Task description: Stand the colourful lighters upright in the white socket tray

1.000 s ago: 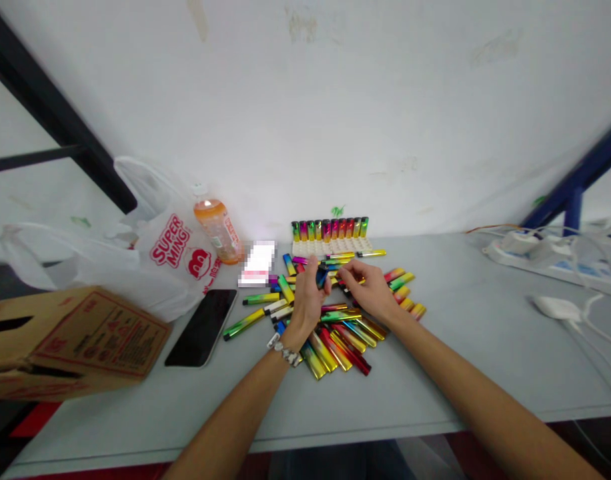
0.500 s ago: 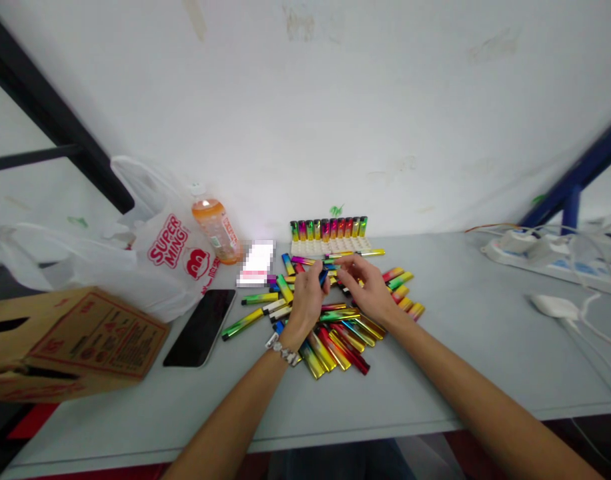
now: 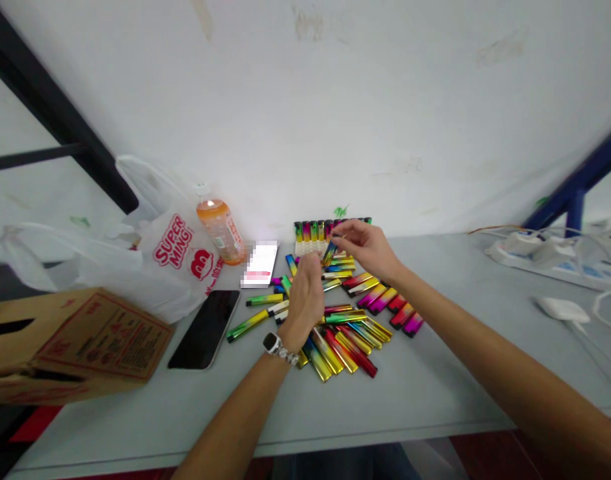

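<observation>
Several shiny multicoloured lighters lie scattered on the grey table. At the back, a white tray holds a row of upright lighters against the wall. My right hand hovers just in front of that tray, fingers pinched on a blue-green lighter held tilted. My left hand, with a watch on its wrist, rests over the pile with fingers curled; what it holds, if anything, is hidden.
A black phone lies left of the pile beside a white card. An orange drink bottle, a white plastic bag and a cardboard box stand at the left. A power strip and cables are at the right.
My right hand has lifted from the pile and moved back toward the tray, carrying a lighter. My left hand stayed over the pile. Lighters that the right hand covered now show.
</observation>
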A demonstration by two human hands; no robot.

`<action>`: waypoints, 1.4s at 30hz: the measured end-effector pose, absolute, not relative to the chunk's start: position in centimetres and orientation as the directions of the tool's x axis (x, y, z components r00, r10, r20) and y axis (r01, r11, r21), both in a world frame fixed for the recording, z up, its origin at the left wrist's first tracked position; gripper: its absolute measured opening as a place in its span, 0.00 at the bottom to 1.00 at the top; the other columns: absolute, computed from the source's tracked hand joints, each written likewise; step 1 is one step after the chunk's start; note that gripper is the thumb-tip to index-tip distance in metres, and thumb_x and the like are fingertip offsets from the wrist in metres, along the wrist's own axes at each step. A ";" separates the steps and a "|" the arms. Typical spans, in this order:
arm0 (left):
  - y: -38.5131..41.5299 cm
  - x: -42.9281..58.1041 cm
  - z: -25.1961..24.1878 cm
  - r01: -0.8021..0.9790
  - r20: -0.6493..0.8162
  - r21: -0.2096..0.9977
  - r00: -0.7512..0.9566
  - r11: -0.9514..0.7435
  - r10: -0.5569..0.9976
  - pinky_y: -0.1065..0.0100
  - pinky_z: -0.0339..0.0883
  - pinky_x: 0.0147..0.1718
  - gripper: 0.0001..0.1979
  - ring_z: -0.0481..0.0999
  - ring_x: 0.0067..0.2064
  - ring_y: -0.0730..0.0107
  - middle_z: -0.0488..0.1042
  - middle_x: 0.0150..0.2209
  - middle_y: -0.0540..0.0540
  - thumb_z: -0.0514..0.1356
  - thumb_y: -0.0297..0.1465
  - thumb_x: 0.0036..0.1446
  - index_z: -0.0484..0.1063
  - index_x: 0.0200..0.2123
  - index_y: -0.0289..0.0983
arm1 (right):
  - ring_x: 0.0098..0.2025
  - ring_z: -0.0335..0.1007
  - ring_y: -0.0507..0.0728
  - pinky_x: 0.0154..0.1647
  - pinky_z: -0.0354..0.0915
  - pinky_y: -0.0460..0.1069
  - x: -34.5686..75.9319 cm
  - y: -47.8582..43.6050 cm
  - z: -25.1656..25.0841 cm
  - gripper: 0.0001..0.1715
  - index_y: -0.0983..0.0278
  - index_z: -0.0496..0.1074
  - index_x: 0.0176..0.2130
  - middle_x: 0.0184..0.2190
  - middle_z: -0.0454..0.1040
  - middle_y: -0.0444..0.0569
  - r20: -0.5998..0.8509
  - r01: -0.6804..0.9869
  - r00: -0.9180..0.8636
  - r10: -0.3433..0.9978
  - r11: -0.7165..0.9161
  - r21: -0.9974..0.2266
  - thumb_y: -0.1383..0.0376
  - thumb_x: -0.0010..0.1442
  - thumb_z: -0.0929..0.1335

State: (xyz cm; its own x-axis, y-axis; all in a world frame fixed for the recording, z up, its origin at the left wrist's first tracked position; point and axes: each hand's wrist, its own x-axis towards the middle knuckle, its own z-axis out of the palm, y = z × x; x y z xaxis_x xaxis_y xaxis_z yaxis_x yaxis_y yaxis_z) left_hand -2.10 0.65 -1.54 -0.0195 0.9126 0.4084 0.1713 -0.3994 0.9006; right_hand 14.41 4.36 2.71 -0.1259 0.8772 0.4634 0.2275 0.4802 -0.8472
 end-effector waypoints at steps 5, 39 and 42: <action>1.4 -4.1 -0.3 0.648 0.526 0.594 0.136 -0.477 0.840 0.63 0.65 0.40 0.09 0.72 0.35 0.65 0.73 0.34 0.46 0.55 0.33 0.64 0.71 0.32 0.38 | 0.30 0.69 0.53 0.35 0.65 0.49 14.5 10.8 3.5 0.07 0.64 0.76 0.37 0.29 0.76 0.46 0.549 0.576 -0.236 0.802 0.570 -0.586 0.65 0.57 0.70; 2.0 -4.1 -1.3 0.840 0.230 0.272 0.417 -0.470 0.879 0.54 0.61 0.50 0.08 0.71 0.52 0.52 0.77 0.44 0.45 0.66 0.38 0.57 0.77 0.37 0.40 | 0.37 0.69 0.58 0.45 0.63 0.51 13.7 16.4 1.3 0.09 0.63 0.81 0.41 0.33 0.78 0.52 0.559 0.769 -0.356 0.748 0.575 -0.279 0.65 0.61 0.70; 2.0 -4.1 -1.1 0.851 0.200 0.263 0.412 -0.454 0.889 0.54 0.60 0.50 0.08 0.71 0.52 0.52 0.77 0.45 0.44 0.66 0.38 0.57 0.78 0.38 0.40 | 0.38 0.69 0.58 0.45 0.63 0.52 13.7 16.4 1.2 0.10 0.63 0.81 0.42 0.33 0.77 0.52 0.553 0.772 -0.350 0.756 0.567 -0.287 0.65 0.61 0.70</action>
